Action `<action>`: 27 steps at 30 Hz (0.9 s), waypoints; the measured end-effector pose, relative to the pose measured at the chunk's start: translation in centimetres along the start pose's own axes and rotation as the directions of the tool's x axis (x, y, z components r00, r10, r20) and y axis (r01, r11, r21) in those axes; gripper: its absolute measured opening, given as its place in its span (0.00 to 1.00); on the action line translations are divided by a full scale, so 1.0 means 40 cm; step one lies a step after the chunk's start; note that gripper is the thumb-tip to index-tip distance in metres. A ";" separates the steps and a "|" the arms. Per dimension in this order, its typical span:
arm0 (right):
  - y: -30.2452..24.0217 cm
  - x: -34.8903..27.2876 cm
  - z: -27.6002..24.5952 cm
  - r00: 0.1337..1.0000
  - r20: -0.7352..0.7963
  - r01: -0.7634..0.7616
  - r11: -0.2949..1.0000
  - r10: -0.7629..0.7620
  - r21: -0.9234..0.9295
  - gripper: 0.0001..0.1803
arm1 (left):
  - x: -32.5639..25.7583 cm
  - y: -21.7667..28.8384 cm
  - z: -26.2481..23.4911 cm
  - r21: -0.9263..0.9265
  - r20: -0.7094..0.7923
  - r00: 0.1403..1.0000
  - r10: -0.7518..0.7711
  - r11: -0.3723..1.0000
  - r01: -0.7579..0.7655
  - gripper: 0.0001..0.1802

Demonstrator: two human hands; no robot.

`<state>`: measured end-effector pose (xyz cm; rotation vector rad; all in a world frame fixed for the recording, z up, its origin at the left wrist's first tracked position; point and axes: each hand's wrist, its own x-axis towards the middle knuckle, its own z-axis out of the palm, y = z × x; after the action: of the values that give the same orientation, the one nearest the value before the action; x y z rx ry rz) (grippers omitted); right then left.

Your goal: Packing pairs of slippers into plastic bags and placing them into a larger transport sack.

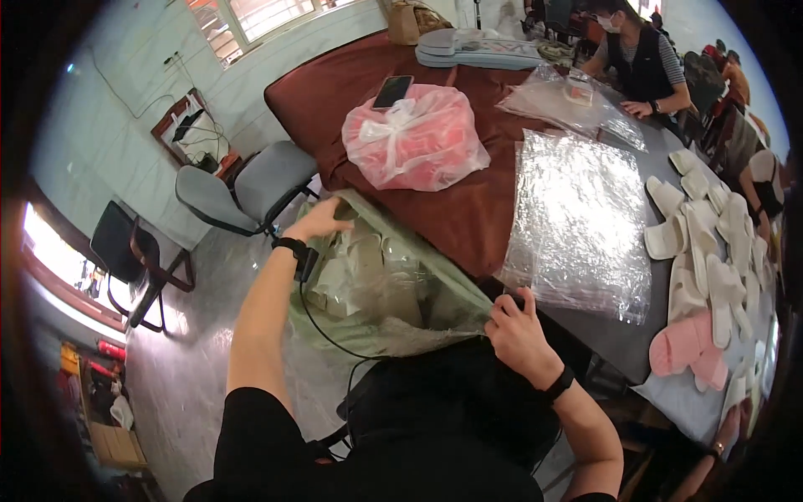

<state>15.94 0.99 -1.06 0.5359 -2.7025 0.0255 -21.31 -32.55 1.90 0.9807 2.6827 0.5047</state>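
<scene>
Far left, off the table: a black chair (pixel 134 255) and a grey chair (pixel 251 188) stand on the floor, well apart from the work.

L hand (pixel 320 220) rests on the far rim of a big pale-green bag (pixel 381 289), fingers together and curled over the edge, thumb side hidden. The bag hangs off the near-left corner of the table (pixel 602 330), mouth pulled wide, w/ pale slippers showing dimly through the plastic inside. A black cable runs from the L wrist strap down across the bag's front.

R hand (pixel 520 330) pinches the near rim of the bag at the table's front edge, fingers closed on bunched plastic.

Risks, as judged: the bag has little support underneath, so if either grip slips the load could drop to the floor; thin plastic could tear at the R pinch point; the cable could snag on the rim.

Mid-table: a tied pink bag (pixel 416 138) w/ a phone (pixel 392 91) on top, on the maroon cloth (pixel 468 209). Just right of R hand lies a stack of clear bags (pixel 577 222), near enough to be dragged off the front edge. Right edge: loose white slippers (pixel 711 243), a pink pair (pixel 690 347). Far-right corner: another person (pixel 640 58) at work.
</scene>
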 end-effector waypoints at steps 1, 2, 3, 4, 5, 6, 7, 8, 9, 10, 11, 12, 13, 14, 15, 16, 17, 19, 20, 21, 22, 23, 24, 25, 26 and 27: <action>-0.015 0.031 -0.002 0.999 -0.026 0.037 0.999 -0.037 0.012 0.05 | -0.048 -0.074 -0.034 0.079 -0.183 0.981 0.061 0.996 -0.047 0.50; -0.005 0.022 -0.010 1.000 0.011 0.008 1.000 -0.009 0.020 0.06 | -0.028 -0.056 -0.028 0.065 -0.175 0.980 0.097 0.994 -0.086 0.50; 0.007 0.008 -0.023 0.998 0.046 -0.032 0.999 0.031 0.018 0.06 | -0.014 -0.030 -0.019 0.098 -0.240 0.965 0.105 0.992 -0.083 0.52; 0.008 -0.013 -0.035 0.984 0.148 -0.099 0.995 0.102 -0.027 0.06 | 0.038 0.044 0.007 0.114 -0.285 0.945 0.161 0.984 -0.134 0.53; 0.011 -0.028 -0.030 0.947 0.242 -0.195 0.977 0.210 -0.086 0.06 | 0.040 0.094 0.028 0.111 -0.305 0.918 0.253 0.967 -0.230 0.45; 0.022 -0.039 0.003 0.979 0.145 -0.132 0.988 0.142 -0.076 0.07 | 0.031 0.137 0.027 -0.031 -0.130 0.988 0.086 0.995 -0.090 0.41; 0.032 -0.068 0.041 0.959 0.193 -0.203 0.978 0.208 -0.043 0.07 | 0.054 0.192 0.048 -0.164 0.047 0.988 0.144 0.977 -0.135 0.33; 0.045 -0.075 0.026 0.953 0.212 -0.238 0.969 0.218 0.072 0.07 | 0.016 0.340 0.043 -0.216 0.202 0.960 0.193 0.965 -0.149 0.27; 0.025 -0.023 0.006 0.995 0.001 -0.096 0.988 0.096 0.119 0.09 | -0.021 0.089 0.030 0.163 0.268 0.958 0.106 0.975 -0.154 0.21; 0.031 0.015 -0.010 0.991 -0.101 -0.065 0.975 0.088 0.214 0.11 | -0.050 -0.127 0.031 0.125 0.320 0.936 0.147 0.973 -0.196 0.20; 0.088 -0.086 -0.021 0.961 -0.143 -0.191 0.944 0.235 0.269 0.14 | 0.027 0.222 0.059 0.097 0.425 0.904 0.042 0.991 -0.092 0.15; 0.114 -0.062 -0.070 0.968 -0.042 -0.232 0.941 0.249 0.248 0.14 | 0.068 0.103 0.063 0.040 0.629 0.776 0.047 0.995 -0.093 0.29; 0.160 -0.050 -0.121 0.961 0.076 -0.276 0.934 0.265 0.225 0.14 | 0.118 -0.015 0.093 -0.024 0.802 0.594 0.062 0.997 -0.072 0.44; 0.208 -0.128 -0.167 0.907 0.026 -0.417 0.888 0.420 0.192 0.14 | 0.185 0.082 0.139 -0.109 0.806 0.570 0.159 0.987 -0.121 0.44; 0.263 -0.210 -0.219 0.853 -0.016 -0.518 0.850 0.522 0.098 0.17 | 0.194 0.286 0.171 -0.186 0.805 0.540 0.246 0.969 -0.164 0.44; 0.312 -0.334 -0.264 0.763 -0.109 -0.626 0.771 0.637 0.117 0.22 | 0.042 0.666 0.103 -0.208 0.391 0.701 0.596 0.800 -0.563 0.12; 0.350 -0.346 -0.318 0.704 -0.110 -0.700 0.712 0.701 0.059 0.25 | 0.014 0.683 0.120 -0.280 0.278 0.682 0.676 0.736 -0.616 0.10; 0.481 -0.411 -0.379 0.619 -0.228 -0.766 0.641 0.752 0.034 0.22 | -0.001 0.728 0.139 -0.324 0.212 0.654 0.726 0.684 -0.654 0.16; 0.539 -0.457 -0.391 0.594 -0.338 -0.788 0.612 0.730 -0.064 0.17 | -0.006 0.740 0.151 -0.328 0.148 0.627 0.765 0.636 -0.698 0.18; 0.613 -0.505 -0.384 0.574 -0.429 -0.807 0.570 0.697 -0.155 0.13 | 0.004 0.740 0.175 -0.340 0.089 0.603 0.793 0.593 -0.730 0.20; 0.737 -0.812 -0.381 0.414 -0.371 -0.895 0.295 0.831 -0.335 0.13 | 0.061 0.848 0.226 -0.349 0.077 0.441 0.894 0.438 -0.828 0.22; 0.760 -0.662 -0.390 0.331 -0.164 -0.844 0.214 0.929 -0.491 0.10 | 0.045 0.782 0.223 -0.262 0.043 0.512 0.858 0.504 -0.823 0.23; 0.765 -1.006 -0.443 0.069 -0.594 -0.992 0.117 0.801 0.042 0.10 | 0.091 0.893 0.266 -0.298 0.058 0.353 0.934 0.354 -0.887 0.25; 0.768 -0.961 -0.460 0.145 -0.422 -0.983 0.180 0.895 0.044 0.12 | 0.089 0.892 0.264 -0.238 0.066 0.378 0.923 0.382 -0.893 0.27; 0.785 -0.898 -0.455 0.169 -0.248 -0.969 0.207 0.954 0.135 0.11 | 0.099 0.869 0.278 -0.172 0.067 0.419 0.905 0.425 -0.889 0.30; 0.774 -0.877 -0.472 0.243 -0.264 -0.969 0.245 0.933 -0.027 0.11 | 0.111 0.869 0.298 -0.131 0.074 0.408 0.910 0.415 -0.900 0.33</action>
<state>41.31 44.19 5.06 -1.2322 -2.3131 0.1444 -0.60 -1.96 4.39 2.3451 1.7174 0.6568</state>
